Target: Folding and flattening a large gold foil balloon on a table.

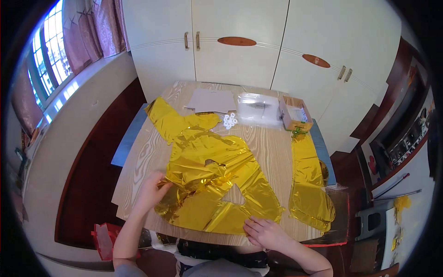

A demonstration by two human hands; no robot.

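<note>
The flat gold foil balloons [210,184] lie overlapped on the wooden counter [270,147], probably very light, crinkly and slippery, and easily creased or torn (best taken by a flat edge, I judge). The left hand [152,189] pinches a crumpled edge; the right hand [263,231] rests open, fingers spread, on the near edge. Another gold balloon [309,184] lies right, a small cardboard box [294,115] beyond

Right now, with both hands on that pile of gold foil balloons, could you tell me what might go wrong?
The left hand pinches a crumpled edge of the gold foil balloons; thin foil like this might tear or crease. The separate gold balloon hangs over the table's right edge and could slide off. Shifting the pile may scatter the small white rings.
</note>
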